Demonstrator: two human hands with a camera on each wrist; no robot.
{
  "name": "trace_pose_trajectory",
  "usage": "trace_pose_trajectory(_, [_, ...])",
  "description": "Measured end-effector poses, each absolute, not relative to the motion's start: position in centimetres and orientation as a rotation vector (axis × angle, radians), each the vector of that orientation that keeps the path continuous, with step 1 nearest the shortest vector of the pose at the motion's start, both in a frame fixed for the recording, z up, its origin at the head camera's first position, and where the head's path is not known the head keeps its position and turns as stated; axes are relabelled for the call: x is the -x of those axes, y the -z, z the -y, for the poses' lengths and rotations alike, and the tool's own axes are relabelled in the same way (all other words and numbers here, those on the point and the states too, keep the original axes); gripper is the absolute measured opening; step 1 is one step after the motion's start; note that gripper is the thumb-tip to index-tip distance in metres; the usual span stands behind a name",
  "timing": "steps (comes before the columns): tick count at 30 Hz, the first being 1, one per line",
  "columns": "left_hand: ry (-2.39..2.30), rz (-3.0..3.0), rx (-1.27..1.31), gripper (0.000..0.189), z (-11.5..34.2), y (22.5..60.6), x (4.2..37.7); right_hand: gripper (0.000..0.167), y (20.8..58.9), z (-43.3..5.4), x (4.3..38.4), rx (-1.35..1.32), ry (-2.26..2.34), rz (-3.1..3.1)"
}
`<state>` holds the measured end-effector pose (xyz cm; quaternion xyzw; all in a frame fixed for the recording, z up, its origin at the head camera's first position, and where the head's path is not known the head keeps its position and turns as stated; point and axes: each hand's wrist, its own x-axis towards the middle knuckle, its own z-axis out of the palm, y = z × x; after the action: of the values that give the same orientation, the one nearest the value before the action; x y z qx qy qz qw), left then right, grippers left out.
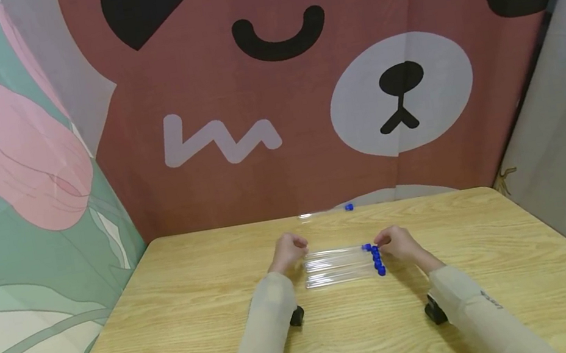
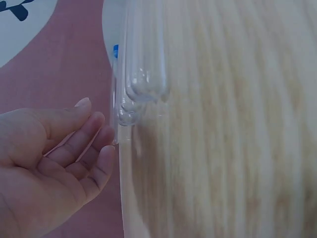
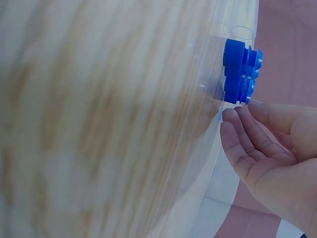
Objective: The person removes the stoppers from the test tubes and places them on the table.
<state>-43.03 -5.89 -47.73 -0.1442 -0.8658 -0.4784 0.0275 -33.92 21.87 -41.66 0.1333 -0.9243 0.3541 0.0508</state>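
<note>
Clear test tubes [image 1: 331, 267] with blue caps [image 1: 378, 260] lie side by side in a row on the table, caps to the right. My left hand [image 1: 289, 251] is beside the rounded ends at the row's far left corner. In the left wrist view its loosely bent fingers [image 2: 101, 163] hold nothing, and a gap shows between thumb and fingers. At the other end, my right hand [image 1: 398, 243] has its fingertips by the far caps. The right wrist view shows the thumb and fingertips close against the lowest blue cap [image 3: 232, 89]; firm contact cannot be told.
Another capped tube [image 1: 324, 212] lies apart along the far edge of the wooden table [image 1: 201, 325]. Behind the table hangs a curtain [image 1: 314, 165] with a bear print. Dark wrist-worn devices [image 1: 435, 309] sit under both sleeves.
</note>
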Motion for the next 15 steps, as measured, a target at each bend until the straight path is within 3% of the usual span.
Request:
trace_pose_trajectory(11, [1.31,2.788,0.431,0.012,4.9,41.9,36.5,0.007,43.5,-23.1,35.9,-0.517,-1.195,2.741])
trace_pose_trajectory(15, [1.245,2.819,0.451,0.01,4.9,42.1,36.9,0.011,41.8,-22.0,34.1,-0.408,-1.142,2.801])
